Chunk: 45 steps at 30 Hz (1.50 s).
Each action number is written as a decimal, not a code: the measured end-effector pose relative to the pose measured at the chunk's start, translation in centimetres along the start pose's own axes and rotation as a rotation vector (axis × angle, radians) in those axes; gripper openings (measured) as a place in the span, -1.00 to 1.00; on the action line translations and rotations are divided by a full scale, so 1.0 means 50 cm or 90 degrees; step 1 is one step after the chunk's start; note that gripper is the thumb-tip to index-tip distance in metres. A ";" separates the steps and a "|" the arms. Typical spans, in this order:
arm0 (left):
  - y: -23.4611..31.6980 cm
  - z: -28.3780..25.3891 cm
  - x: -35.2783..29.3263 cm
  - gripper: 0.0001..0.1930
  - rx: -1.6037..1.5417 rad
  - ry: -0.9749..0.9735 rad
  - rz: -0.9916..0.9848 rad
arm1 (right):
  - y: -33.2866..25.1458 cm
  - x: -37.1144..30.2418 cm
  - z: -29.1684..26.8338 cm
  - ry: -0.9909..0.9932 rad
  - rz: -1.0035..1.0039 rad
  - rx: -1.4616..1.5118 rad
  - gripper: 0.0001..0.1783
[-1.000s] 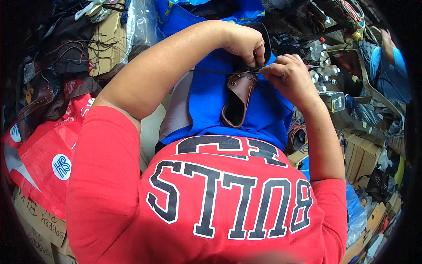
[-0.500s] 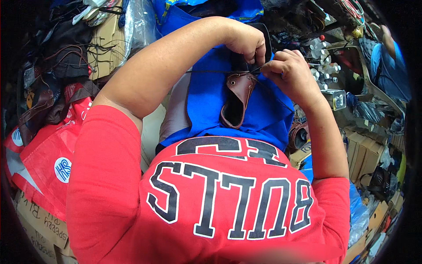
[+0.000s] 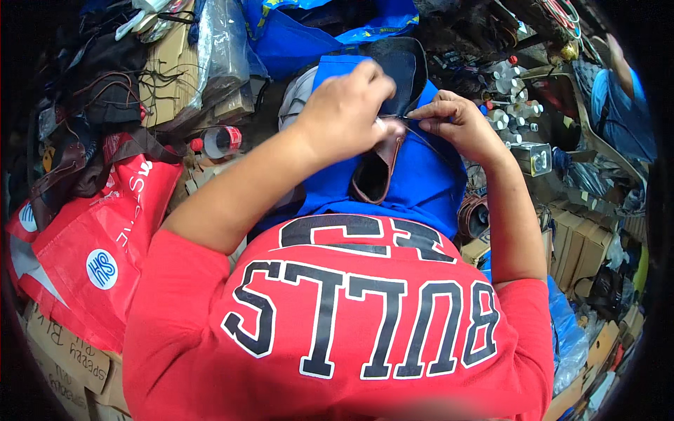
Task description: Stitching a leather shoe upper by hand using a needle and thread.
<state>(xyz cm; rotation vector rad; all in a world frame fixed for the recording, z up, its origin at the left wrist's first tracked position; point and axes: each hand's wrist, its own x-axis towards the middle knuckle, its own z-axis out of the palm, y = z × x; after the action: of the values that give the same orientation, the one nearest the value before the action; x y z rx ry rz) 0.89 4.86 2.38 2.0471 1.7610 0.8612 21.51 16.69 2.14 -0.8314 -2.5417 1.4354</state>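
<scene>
A brown leather shoe upper (image 3: 375,172) lies on the blue cloth (image 3: 330,179) across my lap, its open curved end toward me. Beyond it, a black shoe-shaped piece (image 3: 404,67) stands up and appears joined to it. My left hand (image 3: 351,112) is over the leather's far end, its thumb side near the edge; the fingers are smeared by motion, so their grip is unclear. Just right of that edge, my right hand (image 3: 453,123) is closed in a pinch on a thin dark thread (image 3: 439,149), fingertips close to the seam.
Left of me are a red bag (image 3: 116,245), a bottle with a red label (image 3: 225,140) and cardboard (image 3: 168,77). A blue bag (image 3: 295,42) stands at the far side. Several small clear bottles (image 3: 509,116), a metal tin (image 3: 532,158) and stacked cardboard boxes (image 3: 579,242) crowd the right.
My left hand has moved left and nearer to me, coming over the leather's far end. My right hand stays nearly in place, its fingers stretched a little more toward the seam.
</scene>
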 end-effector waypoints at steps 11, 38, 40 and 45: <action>0.011 0.029 -0.062 -0.70 -0.022 0.022 -0.075 | 0.005 0.015 -0.008 -0.101 0.045 0.056 -0.71; -0.129 -0.123 -0.080 -0.79 0.116 0.098 -0.191 | -0.038 -0.058 0.078 0.175 -0.022 -0.216 -0.73; -0.113 -0.127 -0.088 -0.76 0.072 0.082 -0.099 | -0.039 -0.068 0.099 0.216 -0.077 -0.276 -0.70; -0.030 -0.087 -0.117 -0.73 -0.079 0.062 -0.073 | -0.041 -0.079 0.128 0.277 -0.114 -0.387 -0.64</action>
<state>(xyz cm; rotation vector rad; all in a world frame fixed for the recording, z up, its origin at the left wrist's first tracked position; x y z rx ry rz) -3.32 -1.14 3.45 1.8371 1.8065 1.0222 21.79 8.99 1.00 -0.8342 -2.6124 0.3571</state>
